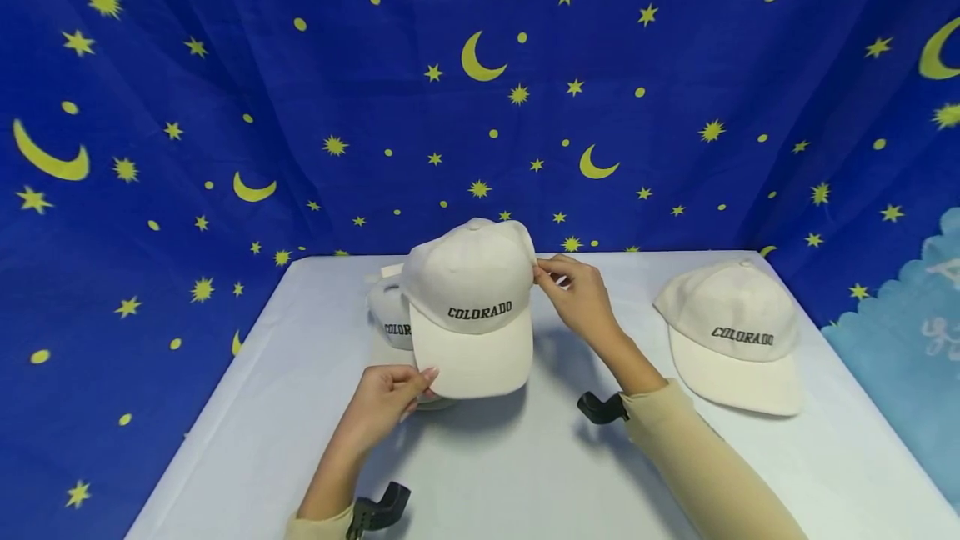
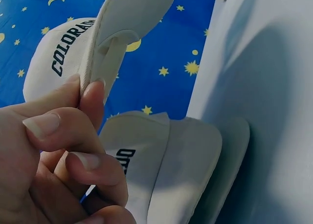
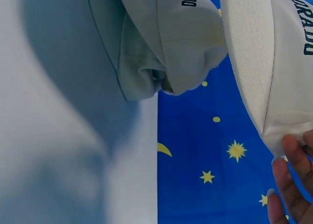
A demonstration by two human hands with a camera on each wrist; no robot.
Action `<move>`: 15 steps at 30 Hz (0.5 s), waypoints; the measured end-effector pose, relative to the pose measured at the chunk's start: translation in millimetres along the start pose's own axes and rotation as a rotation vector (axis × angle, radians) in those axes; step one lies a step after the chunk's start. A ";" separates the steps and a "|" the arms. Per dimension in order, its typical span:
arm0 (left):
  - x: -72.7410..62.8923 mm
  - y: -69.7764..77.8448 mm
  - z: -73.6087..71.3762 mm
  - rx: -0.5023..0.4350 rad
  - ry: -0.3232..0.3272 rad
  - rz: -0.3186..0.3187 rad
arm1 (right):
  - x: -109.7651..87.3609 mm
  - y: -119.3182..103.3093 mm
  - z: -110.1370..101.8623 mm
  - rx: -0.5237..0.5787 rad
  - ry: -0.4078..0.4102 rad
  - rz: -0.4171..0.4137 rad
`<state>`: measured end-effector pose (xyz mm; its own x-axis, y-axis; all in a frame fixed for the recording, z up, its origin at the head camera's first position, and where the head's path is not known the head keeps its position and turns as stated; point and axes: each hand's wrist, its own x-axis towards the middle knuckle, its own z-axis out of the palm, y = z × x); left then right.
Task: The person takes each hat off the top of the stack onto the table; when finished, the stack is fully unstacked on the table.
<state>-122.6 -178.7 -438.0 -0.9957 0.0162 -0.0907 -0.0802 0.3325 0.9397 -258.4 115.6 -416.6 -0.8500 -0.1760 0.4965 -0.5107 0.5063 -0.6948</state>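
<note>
The left hand [image 1: 381, 405] pinches the raised cap [image 1: 472, 273] by its brim [image 1: 476, 361], the right hand [image 1: 581, 297] its side, likely to hold it steady.

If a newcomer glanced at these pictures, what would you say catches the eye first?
Probably the blue star-and-moon backdrop behind the white table. Next comes the cream COLORADO baseball cap held above stacked caps by the left hand and right hand; a lone cap rests at the table's right.

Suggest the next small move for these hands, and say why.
Probably lower the held COLORADO cap onto the stacked caps: the left hand pinches its brim, the right hand its side edge, and it hangs above them with brims facing alike.
</note>
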 end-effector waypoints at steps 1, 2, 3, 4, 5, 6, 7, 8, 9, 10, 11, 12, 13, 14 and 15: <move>0.0 0.5 1.0 0.000 -0.002 0.001 | -0.4 0.7 -1.1 -0.001 0.002 0.000; 0.1 0.9 2.1 0.002 -0.004 0.001 | -1.1 1.2 -2.4 0.001 0.005 -0.001; 0.3 1.4 3.0 0.006 -0.005 0.005 | -1.9 1.5 -3.8 0.003 0.009 -0.001; 0.4 1.9 4.0 0.009 -0.007 0.006 | -2.7 1.8 -5.2 0.007 0.013 0.000; 0.6 2.5 5.1 0.009 -0.010 0.006 | -3.6 2.1 -6.7 0.010 0.016 0.001; 0.6 3.3 6.0 0.010 -0.012 0.007 | -4.5 2.3 -8.3 0.012 0.019 0.003; 0.6 4.2 7.0 0.012 -0.016 0.009 | -5.2 2.7 -9.8 0.016 0.023 0.006; 0.7 5.0 8.0 0.013 -0.018 0.012 | -5.8 3.1 -11.3 0.018 0.027 0.008; 0.8 5.8 8.9 0.014 -0.021 0.016 | -6.1 3.6 -12.8 0.020 0.031 0.009; 0.8 6.7 10.0 0.011 -0.026 0.017 | -6.4 4.0 -14.3 0.023 0.035 0.011; 1.1 7.3 10.9 0.012 -0.030 0.023 | -6.5 4.4 -15.8 0.023 0.038 0.012; 1.4 8.1 12.0 0.014 -0.033 0.029 | -6.7 4.8 -17.2 0.023 0.040 0.011; 1.7 8.8 13.0 0.012 -0.037 0.033 | -6.8 5.3 -18.7 0.022 0.042 0.010; 1.9 9.5 13.9 0.009 -0.039 0.032 | -7.1 5.6 -20.3 0.019 0.042 0.010; 2.1 9.9 15.0 0.007 -0.042 0.032 | -7.6 5.4 -22.3 0.017 0.040 0.010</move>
<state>-124.8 -161.3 -433.9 -0.9950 0.0660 -0.0745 -0.0480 0.3382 0.9399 -251.8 138.5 -412.4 -0.8492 -0.1367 0.5100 -0.5048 0.4934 -0.7083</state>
